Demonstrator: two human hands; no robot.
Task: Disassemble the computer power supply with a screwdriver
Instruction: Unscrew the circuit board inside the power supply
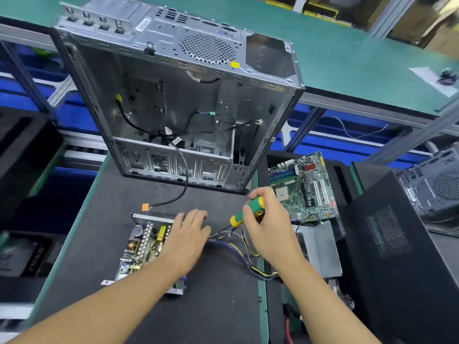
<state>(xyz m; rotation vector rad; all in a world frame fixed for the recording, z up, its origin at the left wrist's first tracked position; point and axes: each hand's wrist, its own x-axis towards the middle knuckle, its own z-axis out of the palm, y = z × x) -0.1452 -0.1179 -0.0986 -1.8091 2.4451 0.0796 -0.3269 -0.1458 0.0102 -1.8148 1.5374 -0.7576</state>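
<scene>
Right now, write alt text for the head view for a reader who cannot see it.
A person's left hand rests on an opened power supply on a dark mat, while the right hand grips a green-and-yellow screwdriver angled down toward its wires. An open computer case stands behind, a motherboard to the right.

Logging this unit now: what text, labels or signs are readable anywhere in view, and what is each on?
"PRIME", probably; blurred, on the black box at the left edge.
Yellow warning sticker on the computer case: too small to read.
White label on the same case: blurred, unreadable.
Motherboard and power supply board markings: too small to read.
Screwdriver in the right hand: no print visible.
</scene>
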